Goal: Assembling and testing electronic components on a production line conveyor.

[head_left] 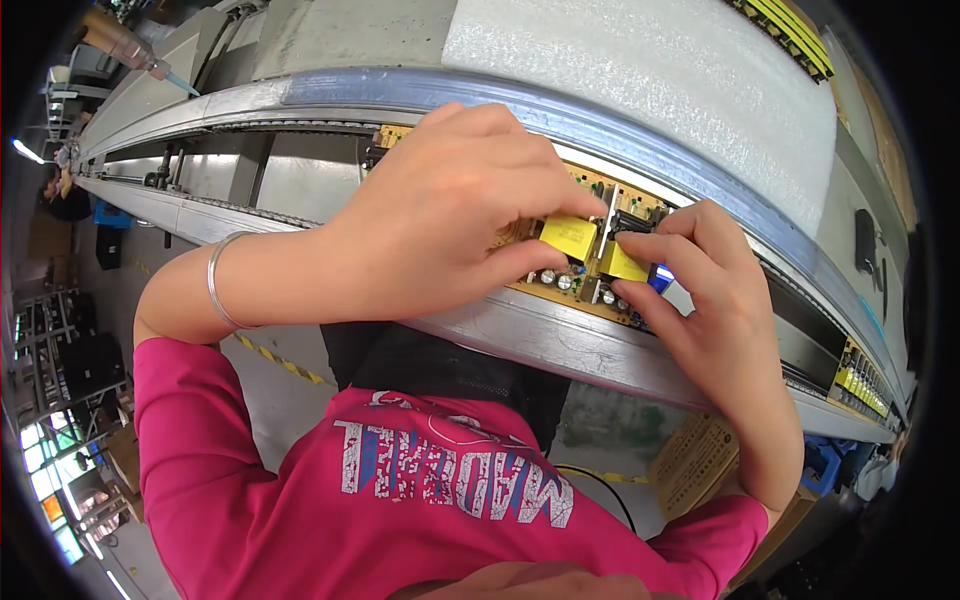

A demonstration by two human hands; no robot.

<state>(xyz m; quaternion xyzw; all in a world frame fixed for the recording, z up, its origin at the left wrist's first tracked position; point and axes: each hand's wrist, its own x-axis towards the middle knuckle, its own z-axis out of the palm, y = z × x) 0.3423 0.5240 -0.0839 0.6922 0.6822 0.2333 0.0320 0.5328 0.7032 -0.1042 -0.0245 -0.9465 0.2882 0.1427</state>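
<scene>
A tan circuit board point(578, 299) lies across the metal rails in front of me, crowded with silver-topped capacitors, metal plates and other small parts. Thumb and forefinger of my left hand point(470, 205) close round a yellow block-shaped transformer point(569, 239) on the board. Just to its right, my right hand point(715, 285) pinches a second yellow transformer point(622, 264) between thumb and fingers. An upright metal plate point(606, 222) stands between the two yellow blocks. My left hand and wrist hide the board's left part.
The conveyor's near metal rail point(560, 355) runs along my body. Beyond the far rail lies a white foam sheet point(640, 75). Another populated circuit board point(862, 382) sits on the line at right. A syringe-like dispenser point(135, 55) with a blue tip is at upper left. A cardboard box point(695, 455) stands below.
</scene>
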